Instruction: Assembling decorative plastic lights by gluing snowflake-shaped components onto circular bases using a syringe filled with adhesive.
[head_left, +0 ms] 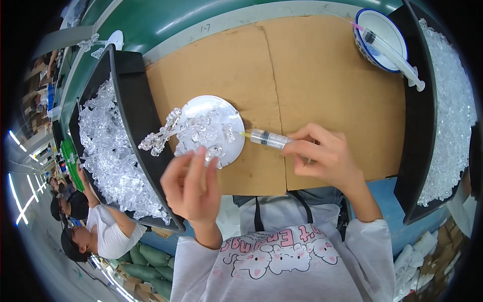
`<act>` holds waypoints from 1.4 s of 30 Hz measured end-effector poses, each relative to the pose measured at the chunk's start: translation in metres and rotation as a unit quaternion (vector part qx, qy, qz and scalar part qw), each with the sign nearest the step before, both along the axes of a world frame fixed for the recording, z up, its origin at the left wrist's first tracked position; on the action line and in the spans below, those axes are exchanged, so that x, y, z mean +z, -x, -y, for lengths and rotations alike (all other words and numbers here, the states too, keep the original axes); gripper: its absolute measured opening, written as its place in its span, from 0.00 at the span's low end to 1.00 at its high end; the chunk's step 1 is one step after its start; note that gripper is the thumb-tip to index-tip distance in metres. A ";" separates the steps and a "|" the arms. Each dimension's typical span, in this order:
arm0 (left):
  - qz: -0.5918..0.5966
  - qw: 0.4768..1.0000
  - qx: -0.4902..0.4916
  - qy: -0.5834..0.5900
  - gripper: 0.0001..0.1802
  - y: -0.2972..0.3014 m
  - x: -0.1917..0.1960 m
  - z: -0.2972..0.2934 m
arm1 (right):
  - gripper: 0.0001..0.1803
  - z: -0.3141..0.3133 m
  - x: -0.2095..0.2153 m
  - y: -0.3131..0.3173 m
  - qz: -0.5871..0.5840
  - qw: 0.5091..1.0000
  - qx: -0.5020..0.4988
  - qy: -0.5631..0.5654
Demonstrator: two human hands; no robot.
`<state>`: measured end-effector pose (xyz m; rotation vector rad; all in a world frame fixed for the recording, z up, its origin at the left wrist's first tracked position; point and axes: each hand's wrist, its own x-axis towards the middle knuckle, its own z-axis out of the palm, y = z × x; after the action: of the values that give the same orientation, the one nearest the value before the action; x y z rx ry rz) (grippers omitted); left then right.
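A white round plate [232, 118] lies on the cardboard with a heap of clear plastic pieces [196, 131] on it. Some clear beaded stems [160, 137] stick out past its left rim. My left hand [192, 189] is at the plate's near edge, fingers apart and slightly blurred, the fingertips beside a clear piece [215, 153]. Whether they touch it is hard to see. My right hand [322, 153] grips a clear syringe [269, 138] held nearly level. Its yellow needle tip points left, over the plate's right rim.
Black bins with clear plastic pieces stand at left [133, 95] and right [415, 151]. At the far right, a second syringe [392, 55] with a pink needle hub rests across a blue-rimmed bowl [366, 25]. Cardboard [332, 80] covers the table. Another person [108, 231] sits beyond the left bin.
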<state>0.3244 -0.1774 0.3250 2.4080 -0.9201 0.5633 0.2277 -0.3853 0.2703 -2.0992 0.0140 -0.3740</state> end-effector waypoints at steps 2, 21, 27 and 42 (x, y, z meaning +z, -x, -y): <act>-0.020 1.000 -0.007 -0.014 0.21 0.008 -0.005 -0.008 | 0.15 -0.002 0.000 -0.002 0.004 1.000 0.000 0.004; -0.063 0.997 0.012 -0.034 0.25 0.014 -0.041 -0.027 | 0.16 -0.005 0.004 0.002 0.004 0.999 0.012 0.044; -0.066 0.997 0.029 -0.015 0.23 0.019 -0.047 -0.026 | 0.17 0.000 0.009 0.007 0.009 0.999 -0.030 0.042; -0.034 0.989 0.058 0.128 0.20 0.028 -0.054 -0.017 | 0.14 0.017 0.013 0.036 -0.038 0.988 -0.152 -0.006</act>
<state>0.2960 -0.1605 0.2714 2.2426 -0.6391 0.5979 0.1913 -0.4018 0.2837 -2.1016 0.3842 -0.4728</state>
